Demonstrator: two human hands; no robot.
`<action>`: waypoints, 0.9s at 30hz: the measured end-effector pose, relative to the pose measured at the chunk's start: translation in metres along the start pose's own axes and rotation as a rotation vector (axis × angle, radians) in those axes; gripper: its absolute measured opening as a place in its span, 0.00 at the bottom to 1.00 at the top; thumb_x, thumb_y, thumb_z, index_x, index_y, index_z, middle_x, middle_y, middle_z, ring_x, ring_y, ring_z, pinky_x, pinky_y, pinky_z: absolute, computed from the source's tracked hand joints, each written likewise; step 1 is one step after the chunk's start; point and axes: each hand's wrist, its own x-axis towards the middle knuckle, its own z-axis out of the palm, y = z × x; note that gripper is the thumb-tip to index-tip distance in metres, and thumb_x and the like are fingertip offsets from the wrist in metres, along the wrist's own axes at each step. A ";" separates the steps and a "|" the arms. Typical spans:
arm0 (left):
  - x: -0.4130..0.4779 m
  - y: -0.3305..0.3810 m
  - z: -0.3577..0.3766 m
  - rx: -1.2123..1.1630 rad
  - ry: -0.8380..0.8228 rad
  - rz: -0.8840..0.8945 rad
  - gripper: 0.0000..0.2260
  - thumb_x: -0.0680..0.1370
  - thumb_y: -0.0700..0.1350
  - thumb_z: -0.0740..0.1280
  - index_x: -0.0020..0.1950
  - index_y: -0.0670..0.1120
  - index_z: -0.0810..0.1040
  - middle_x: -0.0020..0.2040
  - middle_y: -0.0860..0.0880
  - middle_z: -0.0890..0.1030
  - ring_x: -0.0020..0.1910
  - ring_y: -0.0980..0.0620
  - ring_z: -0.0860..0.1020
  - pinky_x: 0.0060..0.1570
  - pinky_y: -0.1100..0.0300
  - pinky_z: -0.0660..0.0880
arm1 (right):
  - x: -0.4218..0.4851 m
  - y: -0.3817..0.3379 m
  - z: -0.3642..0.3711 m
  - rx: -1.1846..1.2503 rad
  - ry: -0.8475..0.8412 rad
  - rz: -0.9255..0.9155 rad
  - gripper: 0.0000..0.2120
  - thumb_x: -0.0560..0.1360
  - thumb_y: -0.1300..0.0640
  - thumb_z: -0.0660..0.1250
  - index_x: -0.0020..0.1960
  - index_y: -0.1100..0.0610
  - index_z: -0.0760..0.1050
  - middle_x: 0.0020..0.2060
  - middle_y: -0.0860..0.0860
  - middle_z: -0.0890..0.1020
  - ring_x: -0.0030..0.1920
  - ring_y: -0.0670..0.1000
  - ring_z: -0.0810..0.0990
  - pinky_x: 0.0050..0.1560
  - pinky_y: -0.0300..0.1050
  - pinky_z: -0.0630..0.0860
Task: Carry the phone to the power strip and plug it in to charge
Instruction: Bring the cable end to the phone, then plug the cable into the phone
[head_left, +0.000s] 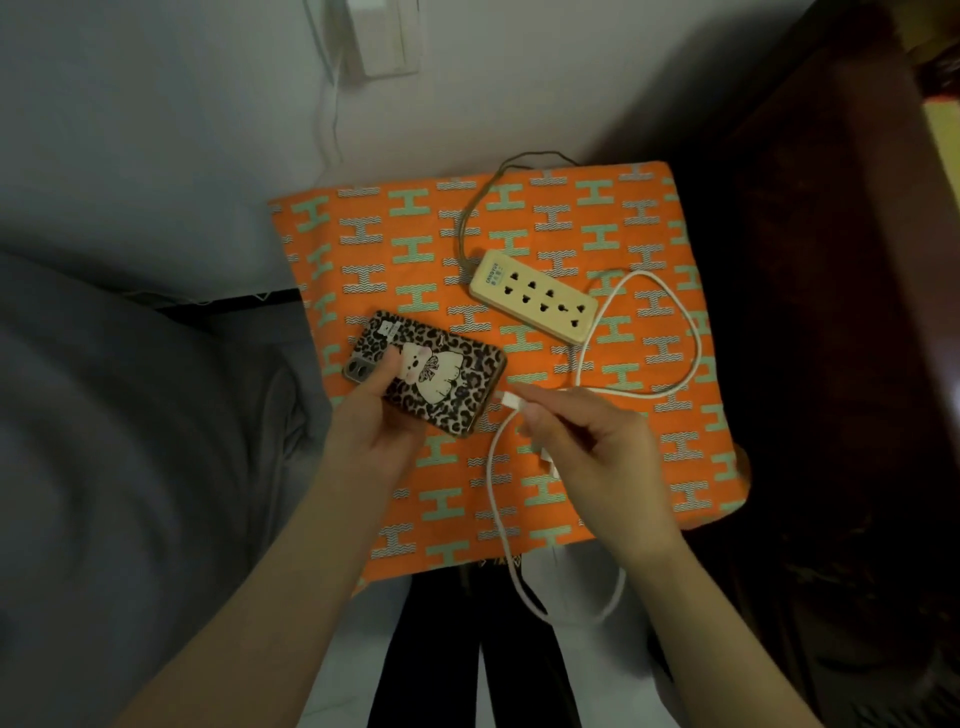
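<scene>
Your left hand (382, 415) grips the phone (426, 371) at centre frame, thumb pressed on its glossy leopard-print case, camera end toward the left; your right hand (592, 447) pinches the small white connector (511, 401) of the charging cable (685, 332) between thumb and fingertips, its tip just beside the phone's right edge, apart from it; the smooth white cable loops right and down off the lower edge; the cream plastic power strip (535, 296), rectangular, sockets bare, lies upper right of centre on the woven orange cloth (363, 249) patterned with H shapes; open cloth lies left of the strip.
</scene>
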 end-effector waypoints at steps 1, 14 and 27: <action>-0.001 -0.001 0.000 -0.006 -0.005 -0.002 0.20 0.79 0.42 0.62 0.71 0.41 0.69 0.68 0.40 0.75 0.66 0.42 0.74 0.54 0.42 0.75 | 0.000 -0.001 0.003 0.038 0.031 0.004 0.07 0.75 0.55 0.68 0.51 0.51 0.83 0.35 0.47 0.84 0.34 0.46 0.80 0.35 0.39 0.75; -0.004 -0.006 -0.001 -0.141 -0.074 -0.026 0.21 0.79 0.43 0.61 0.72 0.40 0.67 0.70 0.37 0.73 0.69 0.39 0.71 0.70 0.40 0.64 | -0.001 -0.009 0.008 -0.020 0.182 -0.110 0.04 0.72 0.58 0.71 0.45 0.51 0.82 0.33 0.41 0.81 0.29 0.50 0.79 0.28 0.51 0.76; -0.011 -0.011 0.003 0.049 -0.007 0.120 0.19 0.78 0.40 0.63 0.69 0.42 0.70 0.66 0.41 0.77 0.64 0.42 0.77 0.65 0.42 0.71 | -0.002 0.010 -0.004 -0.390 0.083 -0.244 0.02 0.73 0.65 0.72 0.43 0.60 0.81 0.35 0.50 0.84 0.33 0.46 0.80 0.33 0.47 0.78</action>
